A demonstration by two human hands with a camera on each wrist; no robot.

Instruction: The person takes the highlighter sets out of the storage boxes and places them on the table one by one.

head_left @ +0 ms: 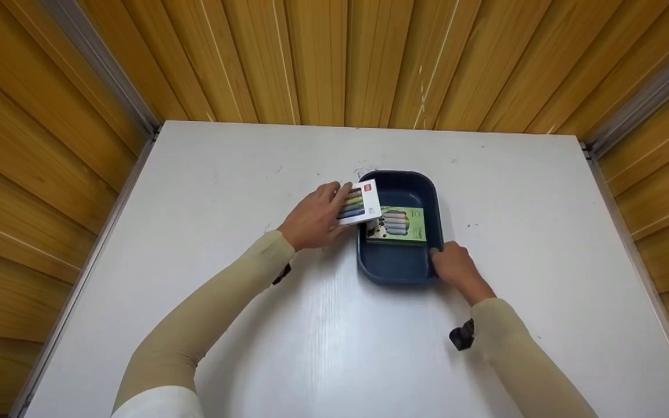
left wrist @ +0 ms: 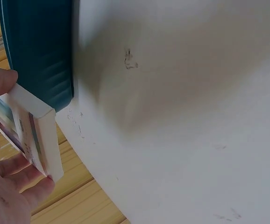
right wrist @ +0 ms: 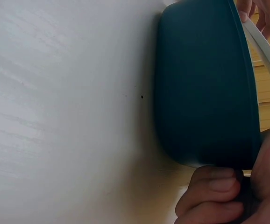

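My left hand (head_left: 315, 216) grips a flat white box (head_left: 372, 200) with a row of coloured sticks pictured or showing on its front. The thumb lies on one side of that box (left wrist: 48, 140) and the fingers on the other. It is held tilted over the left rim of a dark blue plastic bin (head_left: 401, 264). Inside the bin lies a green box (head_left: 416, 225) printed with coloured sticks, its left end partly covered by the white box. At the bin's near right corner my right hand (head_left: 456, 267) pinches the rim, thumb inside and fingers curled underneath outside.
The bin stands on a white table (head_left: 323, 325) with small dark scuff marks. Wood-panelled walls (head_left: 320, 64) rise behind and on both sides, with metal posts (head_left: 102, 58) at the corners. A small black device (head_left: 462, 335) sits at the right wrist.
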